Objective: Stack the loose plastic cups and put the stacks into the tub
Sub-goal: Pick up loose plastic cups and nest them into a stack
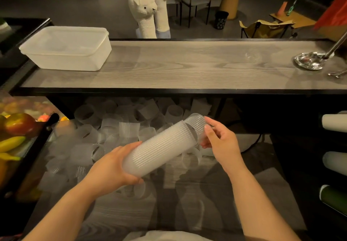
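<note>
My left hand (114,167) grips the lower end of a long stack of ribbed translucent cups (157,150), held tilted up to the right above the lower counter. At the stack's upper end, my right hand (218,137) pinches a single ribbed cup (196,123) that sits partly on the top of the stack. Several loose translucent cups (112,128) lie in a heap on the lower counter beneath and behind the stack. The translucent white tub (65,48) stands at the left end of the raised wooden shelf (187,68).
A wire basket of fruit (16,132) stands at the left of the cup heap. White and dark rolls (334,162) lie at the right edge. A metal stand base (309,60) and a small clear glass (250,56) sit on the shelf's right part.
</note>
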`<action>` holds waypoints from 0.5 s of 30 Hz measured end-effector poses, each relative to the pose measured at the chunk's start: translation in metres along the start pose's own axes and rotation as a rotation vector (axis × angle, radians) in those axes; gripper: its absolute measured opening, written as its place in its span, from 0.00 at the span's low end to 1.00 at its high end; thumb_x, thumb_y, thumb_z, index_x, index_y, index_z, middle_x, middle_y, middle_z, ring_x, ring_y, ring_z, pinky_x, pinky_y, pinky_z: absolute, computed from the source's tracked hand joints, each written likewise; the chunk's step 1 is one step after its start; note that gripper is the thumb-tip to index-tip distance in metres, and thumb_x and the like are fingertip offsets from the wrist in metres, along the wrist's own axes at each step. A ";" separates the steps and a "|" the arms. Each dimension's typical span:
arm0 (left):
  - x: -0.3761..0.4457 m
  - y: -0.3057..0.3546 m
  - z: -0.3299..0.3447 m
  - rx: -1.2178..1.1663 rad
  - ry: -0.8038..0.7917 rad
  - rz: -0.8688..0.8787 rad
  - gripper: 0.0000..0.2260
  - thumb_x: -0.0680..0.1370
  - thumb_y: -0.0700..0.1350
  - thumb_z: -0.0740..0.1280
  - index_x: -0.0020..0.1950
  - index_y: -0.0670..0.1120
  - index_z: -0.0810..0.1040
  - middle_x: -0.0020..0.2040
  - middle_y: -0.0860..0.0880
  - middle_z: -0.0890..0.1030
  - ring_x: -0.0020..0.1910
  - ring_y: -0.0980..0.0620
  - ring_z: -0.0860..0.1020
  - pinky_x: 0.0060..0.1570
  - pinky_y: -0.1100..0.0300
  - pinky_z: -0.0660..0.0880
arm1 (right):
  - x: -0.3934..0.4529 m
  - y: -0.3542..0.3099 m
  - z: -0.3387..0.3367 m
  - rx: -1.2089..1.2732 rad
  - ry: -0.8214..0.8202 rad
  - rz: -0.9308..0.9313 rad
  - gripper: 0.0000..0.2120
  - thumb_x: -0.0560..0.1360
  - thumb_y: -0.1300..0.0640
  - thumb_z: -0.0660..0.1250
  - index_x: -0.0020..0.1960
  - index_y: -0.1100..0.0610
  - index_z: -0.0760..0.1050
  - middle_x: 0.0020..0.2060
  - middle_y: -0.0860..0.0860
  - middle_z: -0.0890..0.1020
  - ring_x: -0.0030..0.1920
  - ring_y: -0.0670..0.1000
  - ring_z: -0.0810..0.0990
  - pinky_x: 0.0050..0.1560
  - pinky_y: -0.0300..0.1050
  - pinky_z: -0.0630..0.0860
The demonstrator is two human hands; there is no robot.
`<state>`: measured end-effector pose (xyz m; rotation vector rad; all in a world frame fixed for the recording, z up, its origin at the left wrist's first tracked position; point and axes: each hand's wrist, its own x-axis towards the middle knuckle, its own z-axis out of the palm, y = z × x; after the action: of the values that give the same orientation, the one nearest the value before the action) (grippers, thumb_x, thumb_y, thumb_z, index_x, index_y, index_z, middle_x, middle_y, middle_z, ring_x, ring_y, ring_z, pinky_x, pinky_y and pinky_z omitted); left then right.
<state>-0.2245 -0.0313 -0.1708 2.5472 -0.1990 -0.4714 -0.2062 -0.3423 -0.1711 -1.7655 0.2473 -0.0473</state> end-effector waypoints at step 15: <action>0.008 -0.010 0.003 0.063 0.010 -0.093 0.46 0.58 0.66 0.74 0.73 0.68 0.57 0.58 0.61 0.71 0.52 0.58 0.74 0.52 0.52 0.78 | 0.010 0.019 0.016 -0.151 -0.244 0.021 0.23 0.82 0.63 0.56 0.65 0.36 0.70 0.59 0.40 0.77 0.41 0.43 0.80 0.42 0.37 0.78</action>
<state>-0.2174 -0.0264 -0.1803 2.6284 -0.0935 -0.4946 -0.1967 -0.3322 -0.1937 -1.8985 0.0934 0.2055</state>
